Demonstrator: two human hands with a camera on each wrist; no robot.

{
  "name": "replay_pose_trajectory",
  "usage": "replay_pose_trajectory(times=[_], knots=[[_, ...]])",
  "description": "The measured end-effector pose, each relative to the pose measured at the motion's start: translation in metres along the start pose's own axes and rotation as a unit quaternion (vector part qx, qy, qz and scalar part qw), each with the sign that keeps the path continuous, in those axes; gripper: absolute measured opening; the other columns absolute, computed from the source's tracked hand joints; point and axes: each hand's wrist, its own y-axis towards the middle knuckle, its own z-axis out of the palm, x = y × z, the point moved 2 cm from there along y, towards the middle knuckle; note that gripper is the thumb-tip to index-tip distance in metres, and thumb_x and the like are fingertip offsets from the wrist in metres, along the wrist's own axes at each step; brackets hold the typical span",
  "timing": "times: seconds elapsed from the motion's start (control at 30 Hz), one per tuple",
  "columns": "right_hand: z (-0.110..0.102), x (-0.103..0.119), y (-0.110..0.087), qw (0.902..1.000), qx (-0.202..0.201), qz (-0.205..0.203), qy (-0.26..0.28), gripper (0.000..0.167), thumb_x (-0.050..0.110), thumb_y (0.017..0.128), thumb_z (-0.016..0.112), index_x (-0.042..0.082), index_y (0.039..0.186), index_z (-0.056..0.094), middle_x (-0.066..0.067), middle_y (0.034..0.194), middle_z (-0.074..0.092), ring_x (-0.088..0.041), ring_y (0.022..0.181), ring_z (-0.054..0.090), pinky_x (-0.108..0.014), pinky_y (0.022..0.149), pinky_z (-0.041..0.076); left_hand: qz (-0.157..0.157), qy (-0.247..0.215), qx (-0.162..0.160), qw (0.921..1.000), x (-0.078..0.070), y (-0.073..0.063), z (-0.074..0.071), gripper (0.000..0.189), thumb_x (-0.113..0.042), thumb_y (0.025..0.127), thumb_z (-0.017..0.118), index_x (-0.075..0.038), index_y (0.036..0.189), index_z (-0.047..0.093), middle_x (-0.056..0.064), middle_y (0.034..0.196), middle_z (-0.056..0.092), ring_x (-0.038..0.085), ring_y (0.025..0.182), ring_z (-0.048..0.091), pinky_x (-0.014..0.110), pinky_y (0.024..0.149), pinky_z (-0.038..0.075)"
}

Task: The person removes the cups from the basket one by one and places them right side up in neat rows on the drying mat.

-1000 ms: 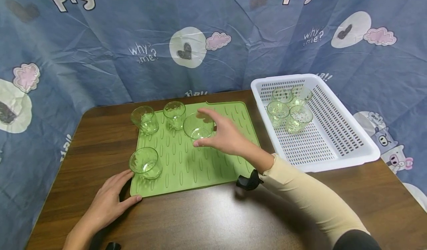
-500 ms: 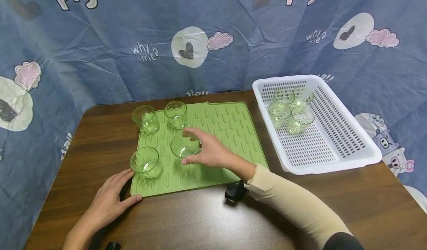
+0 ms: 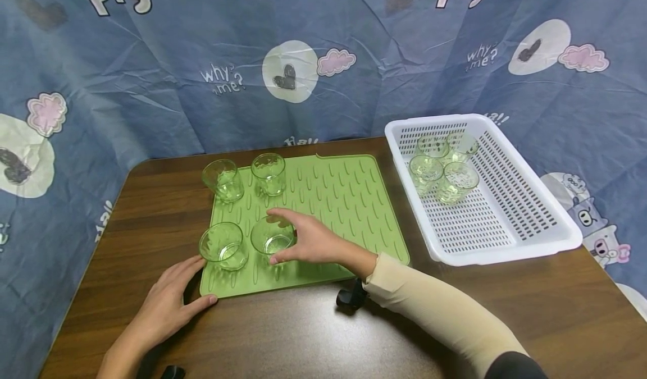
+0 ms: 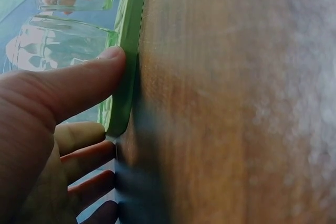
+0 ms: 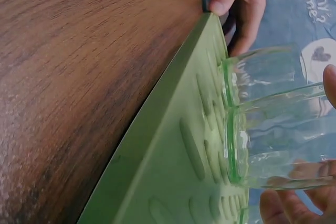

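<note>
My right hand (image 3: 315,241) holds a clear greenish drinking glass (image 3: 263,237) by its sides, thumb in front and fingers behind. In the right wrist view, the base of this glass (image 5: 278,135) is right at the ribbed surface of the green drying mat (image 3: 349,199). Directly left of it, a second glass (image 3: 224,247) stands on the mat. My left hand (image 3: 164,300) rests at the mat's front left corner, its thumb (image 4: 97,80) against the front edge and fingers along the left side. Behind stand two more glasses, one at the back left (image 3: 224,181) and another (image 3: 269,175) beside it.
At the right stands a white perforated plastic basket (image 3: 510,257) with several similar glasses (image 3: 457,183) grouped in its left part. The wooden table (image 3: 283,334) extends in front of the mat. A blue printed cloth (image 3: 177,115) hangs along the back.
My right hand has brought its glass toward the front left over the mat, from the back middle to beside the front left glass. The left hand has stayed at the corner.
</note>
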Motion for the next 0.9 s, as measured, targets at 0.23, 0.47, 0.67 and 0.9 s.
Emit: replay_pose_trajectory(times=[0.23, 0.47, 0.67, 0.9], knots=[[0.005, -0.002, 0.002, 0.9999, 0.012, 0.010, 0.002, 0.098, 0.028, 0.073, 0.088, 0.021, 0.154, 0.033, 0.003, 0.151, 0.051, -0.020, 0.134, 0.052, -0.040, 0.114, 0.043, -0.001, -0.001, 0.005, 1.0000, 0.000, 0.000, 0.000, 0.078, -0.042, 0.083, 0.078, 0.000, 0.142, 0.049, 0.026, 0.147, 0.046, 0.049, 0.133, 0.039, 0.069, 0.099, 0.034], [0.006, -0.006, 0.001, 0.9997, 0.011, 0.014, 0.017, 0.096, 0.028, 0.074, 0.088, 0.024, 0.154, 0.034, 0.004, 0.150, 0.052, -0.020, 0.135, 0.051, -0.042, 0.114, 0.042, 0.007, 0.005, -0.010, 0.9999, 0.001, 0.000, 0.001, 0.076, -0.038, 0.081, 0.080, 0.000, 0.140, 0.051, 0.025, 0.144, 0.048, 0.048, 0.131, 0.041, 0.067, 0.098, 0.036], [0.007, -0.009, 0.000, 0.9988, 0.010, 0.019, 0.045, 0.095, 0.026, 0.075, 0.088, 0.026, 0.153, 0.034, 0.005, 0.150, 0.051, -0.020, 0.141, 0.045, -0.044, 0.117, 0.038, 0.007, 0.005, -0.011, 0.9999, 0.001, 0.000, 0.001, 0.077, -0.038, 0.080, 0.081, 0.000, 0.140, 0.051, 0.025, 0.145, 0.048, 0.048, 0.131, 0.041, 0.068, 0.098, 0.035], [0.009, -0.009, 0.001, 0.9984, 0.008, 0.020, 0.053, 0.096, 0.025, 0.074, 0.088, 0.026, 0.153, 0.034, 0.004, 0.150, 0.051, -0.022, 0.139, 0.047, -0.045, 0.117, 0.039, 0.004, 0.002, -0.006, 1.0000, 0.000, -0.001, 0.000, 0.077, -0.038, 0.081, 0.080, 0.000, 0.140, 0.051, 0.026, 0.145, 0.047, 0.049, 0.132, 0.040, 0.069, 0.098, 0.035]])
